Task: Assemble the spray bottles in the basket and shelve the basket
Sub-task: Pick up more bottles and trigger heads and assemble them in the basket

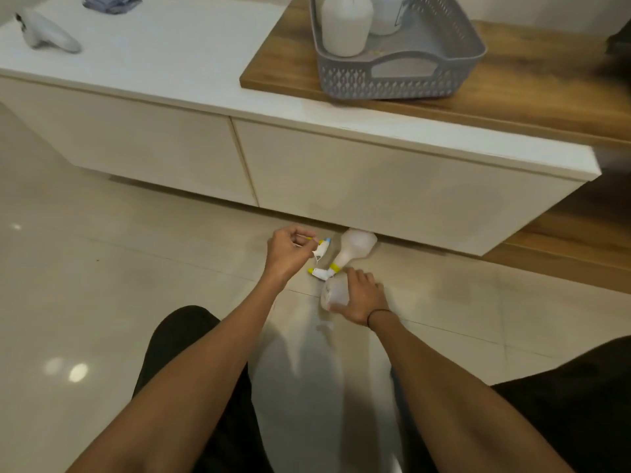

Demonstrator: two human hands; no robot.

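White spray bottle (353, 249) on its side on the floor — grey basket (392, 59) on the counter

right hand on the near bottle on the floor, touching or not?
Touching. In the head view the right hand is wrapped over the near bottle, fingers curled on its body with no gap visible.

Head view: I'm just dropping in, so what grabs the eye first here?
Both hands meet low on the tiled floor by the cabinet's base: the left hand pinches a spray trigger head, and the right hand grips a clear bottle. Just beyond them an assembled spray bottle lies on its side. Up on the wooden top sits the grey basket holding white bottles.
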